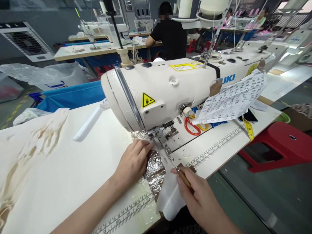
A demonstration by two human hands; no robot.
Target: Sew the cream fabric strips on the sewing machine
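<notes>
A white sewing machine stands over the table, its needle area just beyond my hands. My left hand lies beside the needle area with fingers bent and pressed together at the edge of a white cloth; what is under the fingertips is too small to tell. My right hand grips the wooden handle of an awl, whose thin metal shaft points toward the needle area. The cloth runs down from the machine between my hands and over the table's front edge. Shiny clear tape covers the surface beside it.
Red-handled scissors, a handwritten paper sheet and a yellow measuring tape are right of the needle area. Cream fabric lies at the left. A red stool stands at the right. A person sits beyond the machine.
</notes>
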